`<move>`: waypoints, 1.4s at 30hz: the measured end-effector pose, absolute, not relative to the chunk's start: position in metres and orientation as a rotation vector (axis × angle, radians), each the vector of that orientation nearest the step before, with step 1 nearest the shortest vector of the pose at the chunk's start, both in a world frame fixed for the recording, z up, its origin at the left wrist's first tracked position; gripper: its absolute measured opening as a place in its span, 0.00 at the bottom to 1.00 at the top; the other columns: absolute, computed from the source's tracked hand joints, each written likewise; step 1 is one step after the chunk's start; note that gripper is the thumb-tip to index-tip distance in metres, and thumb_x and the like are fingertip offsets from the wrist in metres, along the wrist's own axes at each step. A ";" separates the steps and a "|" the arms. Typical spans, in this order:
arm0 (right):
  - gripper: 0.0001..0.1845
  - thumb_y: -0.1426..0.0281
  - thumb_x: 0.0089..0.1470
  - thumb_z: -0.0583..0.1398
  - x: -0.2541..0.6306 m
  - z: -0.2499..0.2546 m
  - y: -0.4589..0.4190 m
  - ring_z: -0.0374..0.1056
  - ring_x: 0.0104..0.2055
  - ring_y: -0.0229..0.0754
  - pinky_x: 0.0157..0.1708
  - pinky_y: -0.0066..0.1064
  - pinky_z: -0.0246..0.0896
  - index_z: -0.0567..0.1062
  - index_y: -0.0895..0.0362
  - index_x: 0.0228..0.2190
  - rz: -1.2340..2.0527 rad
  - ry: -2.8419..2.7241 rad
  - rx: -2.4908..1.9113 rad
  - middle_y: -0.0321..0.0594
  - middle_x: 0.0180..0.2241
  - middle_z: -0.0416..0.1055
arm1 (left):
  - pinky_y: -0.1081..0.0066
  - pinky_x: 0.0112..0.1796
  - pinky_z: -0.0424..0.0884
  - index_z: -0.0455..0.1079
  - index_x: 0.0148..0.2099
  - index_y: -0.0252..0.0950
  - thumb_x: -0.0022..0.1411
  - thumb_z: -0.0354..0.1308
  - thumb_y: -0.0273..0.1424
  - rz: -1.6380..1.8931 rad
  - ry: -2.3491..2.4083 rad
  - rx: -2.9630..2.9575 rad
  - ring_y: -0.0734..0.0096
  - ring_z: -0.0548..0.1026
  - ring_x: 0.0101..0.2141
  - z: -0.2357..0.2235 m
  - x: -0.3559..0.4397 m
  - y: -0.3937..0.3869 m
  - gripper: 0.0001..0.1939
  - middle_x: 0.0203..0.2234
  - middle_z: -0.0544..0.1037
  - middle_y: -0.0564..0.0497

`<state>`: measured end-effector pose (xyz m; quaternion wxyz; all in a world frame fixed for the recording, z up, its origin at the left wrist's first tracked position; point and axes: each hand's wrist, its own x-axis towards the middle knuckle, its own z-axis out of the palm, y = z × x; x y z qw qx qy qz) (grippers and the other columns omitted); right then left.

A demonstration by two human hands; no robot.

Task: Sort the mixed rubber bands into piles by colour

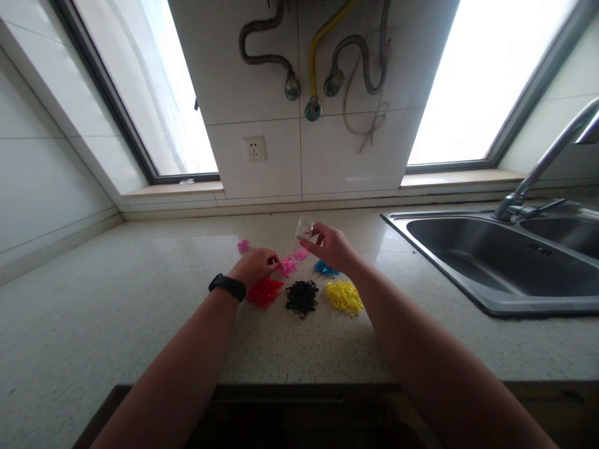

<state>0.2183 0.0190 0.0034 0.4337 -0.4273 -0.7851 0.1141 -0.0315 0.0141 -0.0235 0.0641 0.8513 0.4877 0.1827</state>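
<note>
My right hand (pixel 333 246) holds a small clear jar (pixel 305 228) between thumb and fingers, raised above the counter. My left hand (pixel 257 265), with a black band on its wrist, is closed in a pinch at the left edge of a pile of pink rubber bands (pixel 287 267). Nearer to me lie piles of red rubber bands (pixel 264 292), black rubber bands (pixel 302 298) and yellow rubber bands (pixel 344 297). Some blue rubber bands (pixel 326 268) sit partly behind my right forearm. Below the jar is a pink translucent piece (pixel 300 254), its kind unclear.
Another small pink object (pixel 244 246) lies beyond my left hand on the speckled counter (pixel 154 299). A steel sink (pixel 449 255) with a faucet (pixel 538 168) is at the right. Hoses and a socket (pixel 255 148) are on the tiled wall behind.
</note>
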 end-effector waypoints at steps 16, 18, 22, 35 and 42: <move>0.20 0.51 0.52 0.63 0.203 0.004 0.008 0.62 0.26 0.37 0.28 0.28 0.52 0.75 0.55 0.35 0.315 -2.026 -1.092 0.36 0.26 0.71 | 0.77 0.22 0.64 0.74 0.39 0.31 0.57 0.64 0.41 1.349 1.121 1.625 0.76 0.69 0.25 0.014 -0.022 0.007 0.17 0.25 0.72 0.51; 0.20 0.51 0.52 0.63 0.200 0.004 0.005 0.62 0.26 0.37 0.28 0.28 0.52 0.74 0.55 0.35 0.298 -2.036 -1.109 0.35 0.26 0.70 | 0.77 0.22 0.63 0.74 0.38 0.32 0.56 0.65 0.41 1.395 1.064 1.627 0.78 0.67 0.24 0.031 -0.018 0.004 0.16 0.25 0.71 0.53; 0.19 0.51 0.51 0.63 0.195 0.004 0.002 0.61 0.25 0.37 0.27 0.29 0.50 0.74 0.53 0.35 0.273 -2.041 -1.148 0.35 0.25 0.69 | 0.79 0.18 0.57 0.74 0.38 0.33 0.55 0.66 0.40 1.435 0.992 1.615 0.82 0.63 0.19 0.060 -0.007 -0.002 0.15 0.23 0.70 0.55; 0.19 0.50 0.51 0.62 0.194 -0.002 0.006 0.61 0.24 0.37 0.24 0.29 0.49 0.73 0.53 0.33 0.314 -2.012 -1.168 0.34 0.23 0.69 | 0.77 0.24 0.61 0.75 0.40 0.31 0.55 0.64 0.36 1.458 0.987 1.791 0.80 0.66 0.23 0.048 0.022 0.016 0.14 0.27 0.75 0.51; 0.18 0.51 0.51 0.62 0.195 -0.003 0.008 0.63 0.25 0.38 0.26 0.29 0.52 0.74 0.53 0.32 0.327 -1.994 -1.168 0.35 0.24 0.70 | 0.77 0.22 0.59 0.76 0.39 0.32 0.56 0.63 0.36 1.427 1.000 1.808 0.80 0.62 0.20 0.040 0.019 0.014 0.12 0.22 0.71 0.54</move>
